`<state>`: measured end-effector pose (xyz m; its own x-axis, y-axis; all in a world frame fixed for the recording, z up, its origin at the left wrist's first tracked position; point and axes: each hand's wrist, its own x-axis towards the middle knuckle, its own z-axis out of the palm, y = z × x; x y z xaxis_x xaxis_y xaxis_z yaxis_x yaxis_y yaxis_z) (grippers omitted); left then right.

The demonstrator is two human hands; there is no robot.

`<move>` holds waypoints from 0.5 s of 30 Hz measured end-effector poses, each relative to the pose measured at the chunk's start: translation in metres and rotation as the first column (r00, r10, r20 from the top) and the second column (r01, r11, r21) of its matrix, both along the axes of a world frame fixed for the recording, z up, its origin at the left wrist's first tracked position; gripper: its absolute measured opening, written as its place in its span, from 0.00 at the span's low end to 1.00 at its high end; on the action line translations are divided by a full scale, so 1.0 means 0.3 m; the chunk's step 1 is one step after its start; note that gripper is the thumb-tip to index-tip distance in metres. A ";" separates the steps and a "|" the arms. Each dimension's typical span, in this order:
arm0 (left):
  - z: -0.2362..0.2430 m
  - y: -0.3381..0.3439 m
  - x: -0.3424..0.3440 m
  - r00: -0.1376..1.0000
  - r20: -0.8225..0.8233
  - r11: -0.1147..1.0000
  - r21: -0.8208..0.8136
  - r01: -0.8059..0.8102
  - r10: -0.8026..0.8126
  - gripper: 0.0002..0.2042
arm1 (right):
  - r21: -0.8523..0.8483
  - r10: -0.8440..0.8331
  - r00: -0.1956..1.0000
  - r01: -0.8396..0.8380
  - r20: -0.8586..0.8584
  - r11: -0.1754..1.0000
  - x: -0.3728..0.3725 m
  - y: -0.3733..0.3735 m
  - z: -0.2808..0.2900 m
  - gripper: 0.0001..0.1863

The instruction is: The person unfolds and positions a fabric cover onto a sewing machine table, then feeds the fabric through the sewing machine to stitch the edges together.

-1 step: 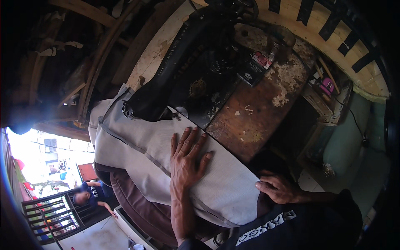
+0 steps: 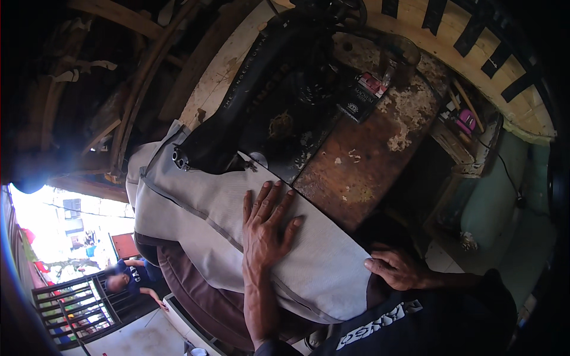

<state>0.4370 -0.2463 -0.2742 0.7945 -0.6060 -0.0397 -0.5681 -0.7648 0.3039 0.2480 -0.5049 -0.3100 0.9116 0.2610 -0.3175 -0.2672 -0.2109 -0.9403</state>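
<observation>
A large piece of light grey fabric (image 2: 329, 255) with dark seam strips runs under the head of a black sewing machine (image 2: 228, 127). My left hand (image 2: 266, 222) lies flat on the fabric near the presser foot (image 2: 248, 165), fingers stretched forward and thumb apart. At the fabric's right edge, close to my body, my right hand (image 2: 395, 268) pinches the border between thumb and curled fingers. Maroon padded material (image 2: 196, 291) hangs below the grey piece. The needle point is too dark to make out.
The worn brown table top (image 2: 350, 172) carries a dark box with a pink-red top (image 2: 362, 95). An open drawer (image 2: 457, 139) holds a pink item. A pale green roll (image 2: 496, 190) stands at right. Another person (image 2: 133, 276) is at the lower left beside a slatted railing (image 2: 71, 311).
</observation>
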 end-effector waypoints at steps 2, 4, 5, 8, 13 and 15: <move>0.003 -0.002 -0.003 1.000 0.010 1.000 -0.011 -0.009 0.009 0.26 | 0.015 -0.009 0.999 0.009 -0.036 1.000 -0.005 0.002 0.005 0.23; -0.003 0.002 -0.007 1.000 0.014 1.000 -0.012 -0.001 0.001 0.25 | 0.058 -0.007 0.985 0.017 -0.174 0.998 -0.003 -0.002 0.020 0.24; -0.007 0.003 -0.006 1.000 0.025 1.000 -0.016 0.005 -0.005 0.25 | 0.058 -0.009 0.984 0.019 -0.178 0.998 0.001 -0.005 0.028 0.24; -0.005 0.002 -0.005 0.999 0.029 1.000 -0.006 0.024 -0.024 0.24 | 0.075 0.022 0.956 0.000 -0.291 0.997 -0.004 -0.003 0.026 0.26; -0.014 0.012 -0.012 0.999 0.029 0.999 -0.032 0.044 -0.043 0.21 | 0.095 -0.004 0.955 0.034 -0.296 0.995 0.002 -0.001 0.021 0.31; -0.019 0.012 -0.010 0.998 0.029 0.997 -0.052 0.064 -0.063 0.20 | 0.105 -0.012 0.953 0.046 -0.303 0.993 -0.004 -0.001 0.014 0.31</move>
<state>0.4339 -0.2426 -0.2799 0.7547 -0.6559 0.0150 -0.6237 -0.7102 0.3266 0.2470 -0.5052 -0.3058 0.7857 0.2846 -0.5492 -0.5458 -0.0989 -0.8321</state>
